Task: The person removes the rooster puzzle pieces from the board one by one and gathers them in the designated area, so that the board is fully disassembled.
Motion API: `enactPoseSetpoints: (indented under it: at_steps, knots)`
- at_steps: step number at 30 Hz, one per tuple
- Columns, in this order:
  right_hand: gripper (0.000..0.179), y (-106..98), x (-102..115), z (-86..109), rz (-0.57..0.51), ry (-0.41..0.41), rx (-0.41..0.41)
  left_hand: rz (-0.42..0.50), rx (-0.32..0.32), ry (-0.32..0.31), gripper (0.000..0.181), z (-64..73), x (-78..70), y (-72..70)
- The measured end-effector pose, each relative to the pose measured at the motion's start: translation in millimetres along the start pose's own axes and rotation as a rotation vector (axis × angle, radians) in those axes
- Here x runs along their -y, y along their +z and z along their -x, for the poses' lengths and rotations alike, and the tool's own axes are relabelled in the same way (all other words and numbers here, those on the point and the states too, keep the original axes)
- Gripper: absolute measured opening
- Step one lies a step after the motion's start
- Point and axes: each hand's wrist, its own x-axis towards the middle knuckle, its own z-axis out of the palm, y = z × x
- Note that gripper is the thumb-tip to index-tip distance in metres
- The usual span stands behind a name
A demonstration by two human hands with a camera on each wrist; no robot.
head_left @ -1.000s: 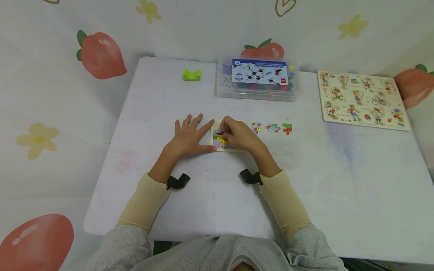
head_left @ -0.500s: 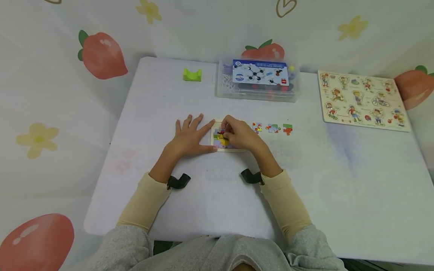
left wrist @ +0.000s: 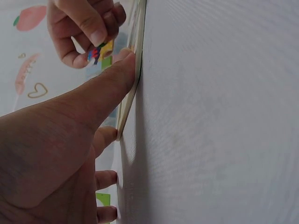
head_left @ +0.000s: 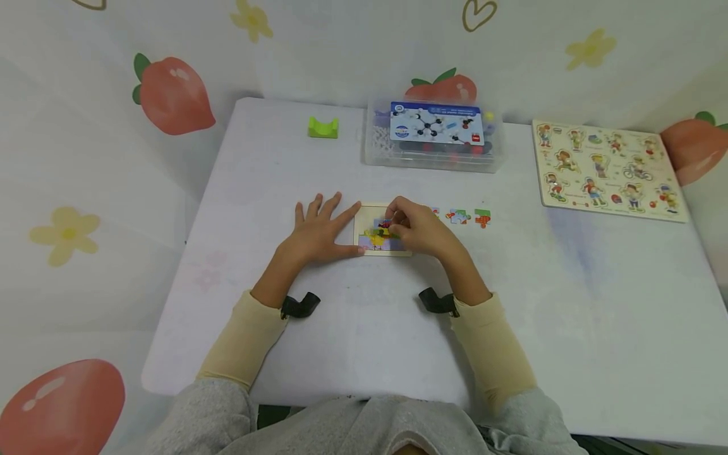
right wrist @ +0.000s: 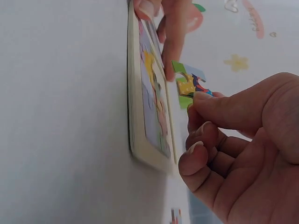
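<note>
A small framed jigsaw puzzle board (head_left: 371,210) lies flat before the person, its lower part filled with pieces showing a yellow figure. My left hand (head_left: 320,235) is spread on the table, its thumb and index fingertip touching the board's left edge. My right hand (head_left: 423,232) pinches a puzzle piece (right wrist: 187,86) between thumb and index finger, held above the board's surface. This piece is yellow, blue, red and green. In the left wrist view, the thumb (left wrist: 112,81) lies against the board's rim.
Right of the board lie two loose puzzle pieces, one blue-green (head_left: 458,217) and one red-green (head_left: 482,218); another is partly behind the right hand. Farther back are a green block (head_left: 323,128), a clear plastic box (head_left: 429,161) and a wooden picture board (head_left: 611,169).
My right hand has shifted to the right with the puzzle piece, uncovering more of the board and covering part of the nearest loose piece. The left hand stays in place.
</note>
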Motion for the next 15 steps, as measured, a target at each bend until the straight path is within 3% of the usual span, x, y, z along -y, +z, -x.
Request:
enactPoseSetpoints:
  at_steps: [15]
  knots:
    - [0.015,-22,-25,21.6,0.006,0.070,-0.058,0.000,-0.024,-0.001,0.096,0.2,0.8,2.6]
